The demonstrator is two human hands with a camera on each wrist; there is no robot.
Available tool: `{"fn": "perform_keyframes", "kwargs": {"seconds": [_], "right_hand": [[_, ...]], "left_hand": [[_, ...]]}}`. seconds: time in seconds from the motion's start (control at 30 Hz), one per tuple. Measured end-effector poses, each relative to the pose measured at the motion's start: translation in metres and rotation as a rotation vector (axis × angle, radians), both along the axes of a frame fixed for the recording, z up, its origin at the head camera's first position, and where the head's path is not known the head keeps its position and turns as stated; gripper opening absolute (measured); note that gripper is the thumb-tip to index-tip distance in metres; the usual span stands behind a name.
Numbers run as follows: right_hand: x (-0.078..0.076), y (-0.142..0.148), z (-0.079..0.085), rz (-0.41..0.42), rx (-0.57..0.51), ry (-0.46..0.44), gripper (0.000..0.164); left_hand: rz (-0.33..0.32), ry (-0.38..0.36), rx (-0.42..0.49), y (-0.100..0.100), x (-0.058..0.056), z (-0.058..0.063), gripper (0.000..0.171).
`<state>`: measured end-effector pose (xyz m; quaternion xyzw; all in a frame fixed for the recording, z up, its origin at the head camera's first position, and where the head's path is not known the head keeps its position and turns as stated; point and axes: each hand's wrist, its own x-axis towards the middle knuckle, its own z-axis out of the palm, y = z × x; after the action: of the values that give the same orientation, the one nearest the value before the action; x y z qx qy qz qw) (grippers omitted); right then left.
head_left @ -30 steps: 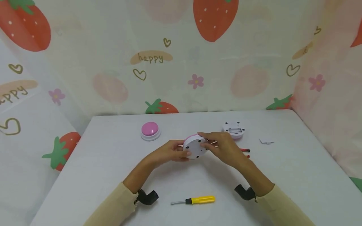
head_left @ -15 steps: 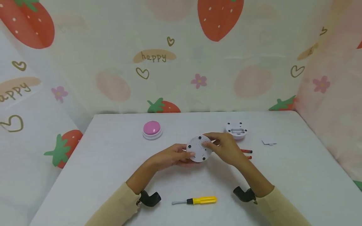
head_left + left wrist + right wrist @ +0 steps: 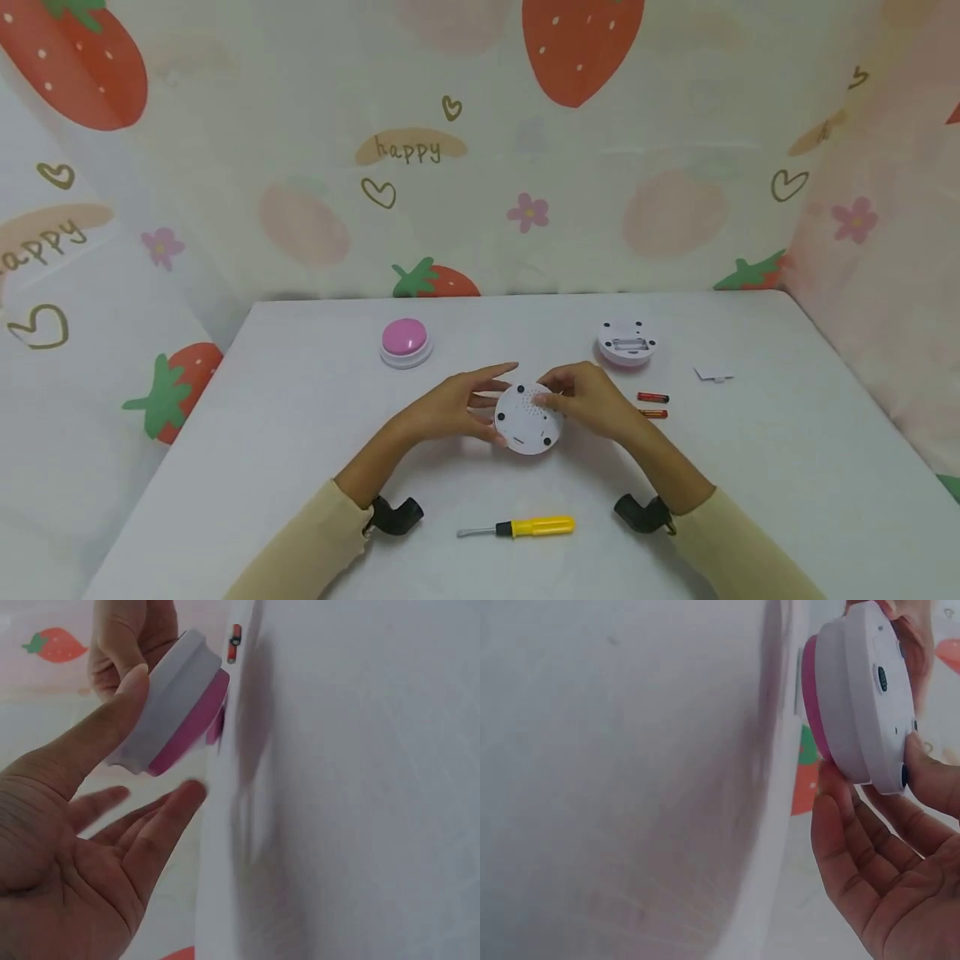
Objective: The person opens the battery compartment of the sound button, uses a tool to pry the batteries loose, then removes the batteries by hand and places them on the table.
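Just below frame centre, the right hand point(image 3: 592, 400) grasps the base-up button unit point(image 3: 527, 423); the left hand point(image 3: 450, 408) has its fingers spread, released, at the unit's left edge.

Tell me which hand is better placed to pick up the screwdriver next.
Left, I'd judge: the left hand has its fingers spread clear of the upturned button, only its thumb at the edge, while the right hand pinches it. The screwdriver lies untouched.

Rnd wht/pink device point(image 3: 840, 705) w/ blk dots point(image 3: 883, 679) in R hand point(image 3: 909, 900), L hand point(image 3: 916, 637) at far end
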<state>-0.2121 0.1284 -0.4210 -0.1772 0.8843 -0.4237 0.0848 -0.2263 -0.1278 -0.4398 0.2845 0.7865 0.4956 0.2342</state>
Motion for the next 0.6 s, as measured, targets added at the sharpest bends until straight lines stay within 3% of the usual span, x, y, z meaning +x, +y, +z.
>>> {"fn": "perform_keyframes", "kwargs": {"seconds": [0.2,0.6], "right_hand": [[-0.001,0.0,-0.005,-0.004,0.025,-0.043,0.021],[-0.004,0.0,-0.007,0.021,0.024,-0.068,0.024]], "left_hand": [[-0.081,0.127,-0.001,0.003,-0.003,-0.013,0.094],[-0.077,0.155,-0.077,0.003,-0.005,-0.022,0.09]]}}
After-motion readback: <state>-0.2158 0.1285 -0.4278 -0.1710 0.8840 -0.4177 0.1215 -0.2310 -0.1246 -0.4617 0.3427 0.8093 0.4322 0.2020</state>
